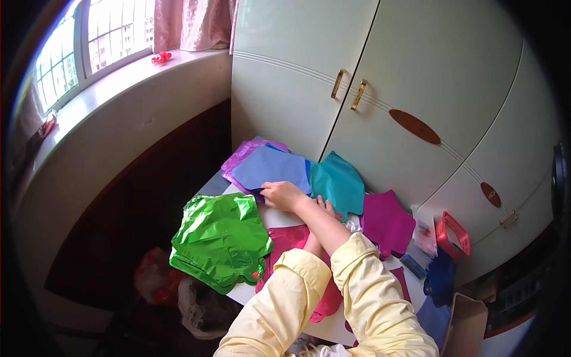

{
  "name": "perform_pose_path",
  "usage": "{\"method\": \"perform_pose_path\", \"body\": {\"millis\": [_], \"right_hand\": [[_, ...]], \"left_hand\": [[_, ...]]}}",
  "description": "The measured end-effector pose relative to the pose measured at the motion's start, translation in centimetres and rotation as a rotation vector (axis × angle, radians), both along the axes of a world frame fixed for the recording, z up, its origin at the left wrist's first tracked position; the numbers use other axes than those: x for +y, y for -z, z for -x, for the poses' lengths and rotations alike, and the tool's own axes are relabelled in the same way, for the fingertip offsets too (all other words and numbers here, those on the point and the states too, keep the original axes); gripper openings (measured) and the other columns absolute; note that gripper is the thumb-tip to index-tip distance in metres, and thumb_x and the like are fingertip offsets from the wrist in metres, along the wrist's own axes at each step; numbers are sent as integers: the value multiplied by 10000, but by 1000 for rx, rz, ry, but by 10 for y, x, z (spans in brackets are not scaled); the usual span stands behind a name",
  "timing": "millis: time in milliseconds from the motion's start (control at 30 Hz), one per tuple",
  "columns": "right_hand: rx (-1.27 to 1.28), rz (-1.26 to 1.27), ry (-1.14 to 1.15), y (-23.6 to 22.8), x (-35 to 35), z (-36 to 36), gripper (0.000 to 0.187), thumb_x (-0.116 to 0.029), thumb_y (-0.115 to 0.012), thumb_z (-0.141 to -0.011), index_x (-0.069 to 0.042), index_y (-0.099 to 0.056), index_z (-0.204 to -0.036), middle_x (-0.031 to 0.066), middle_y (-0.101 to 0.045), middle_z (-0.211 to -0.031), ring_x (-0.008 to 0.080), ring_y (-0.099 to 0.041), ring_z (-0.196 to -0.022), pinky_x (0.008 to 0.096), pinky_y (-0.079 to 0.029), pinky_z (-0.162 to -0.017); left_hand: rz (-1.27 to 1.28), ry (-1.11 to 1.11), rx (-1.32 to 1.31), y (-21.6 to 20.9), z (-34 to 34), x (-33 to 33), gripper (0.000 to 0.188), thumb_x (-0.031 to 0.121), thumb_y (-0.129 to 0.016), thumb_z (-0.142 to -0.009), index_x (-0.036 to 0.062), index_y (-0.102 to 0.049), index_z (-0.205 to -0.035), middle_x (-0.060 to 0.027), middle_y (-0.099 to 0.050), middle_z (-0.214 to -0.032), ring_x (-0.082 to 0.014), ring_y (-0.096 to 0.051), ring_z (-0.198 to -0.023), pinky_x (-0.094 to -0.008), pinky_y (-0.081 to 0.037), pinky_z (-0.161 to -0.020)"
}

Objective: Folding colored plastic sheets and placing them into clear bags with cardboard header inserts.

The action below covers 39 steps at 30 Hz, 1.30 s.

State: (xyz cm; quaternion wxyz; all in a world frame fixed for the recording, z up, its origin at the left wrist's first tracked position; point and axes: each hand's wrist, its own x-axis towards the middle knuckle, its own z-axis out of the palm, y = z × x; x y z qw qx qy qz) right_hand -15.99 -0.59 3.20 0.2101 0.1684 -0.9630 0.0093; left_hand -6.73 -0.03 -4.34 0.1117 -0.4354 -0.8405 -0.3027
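My forearms cross, the right one over the left. My right hand is at the left, its fingers closed on the near edge of a grey-blue flat foil balloon, which lies over purple ones. My left hand is partly hidden behind my right forearm. Its visible fingers are apart and rest at the edge of a teal foil balloon. A stack of shiny green foil balloons lies at the left table edge. Pink ones lie partly beneath my arms, and a magenta one is at the right.
The white table stands against a pale cabinet with brass handles. At its right are a red plastic basket, dark blue foil and a cardboard box. Bags lie low at the left, below the windowsill.
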Motion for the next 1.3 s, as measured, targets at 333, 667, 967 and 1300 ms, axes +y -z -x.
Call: {"method": "perform_pose_path", "body": {"millis": [333,667,967,1300], "right_hand": [[-238,187,184,-10,-15,11,135,-166,-595,-819,-101,-704,-867,109,-667,-935,309,-644,-878,416,-512,-791],[-205,288,371,-11,-9,10,140,-233,-657,-776,-150,-734,-859,96,-693,-890,288,-656,-854,400,-517,-791],[-240,317,458,-23,15,0,196,-287,-693,-738,-152,-735,-874,108,-690,-869,299,-658,-826,404,-524,-774],[-181,471,512,-16,-4,0,220,-281,-738,-703,-146,-736,-878,114,-693,-849,293,-665,-806,401,-527,-758]], "left_hand": [[-360,67,6,33,22,27,618,368,-697,-699,15,-587,-1194,-244,-483,-1336,-410,-401,-1229,-483,-334,-1030],[91,48,-95,-8,12,5,600,297,-661,-711,6,-547,-1224,-259,-464,-1340,-403,-423,-1215,-452,-346,-1033],[647,808,4,-97,26,-114,433,288,-416,-932,105,-492,-1317,-132,-406,-1438,-277,-337,-1350,-427,-299,-1084],[391,243,-52,-94,189,-191,343,100,-436,-845,61,-607,-1139,-166,-611,-1161,-316,-580,-1078,-432,-465,-891]]}}
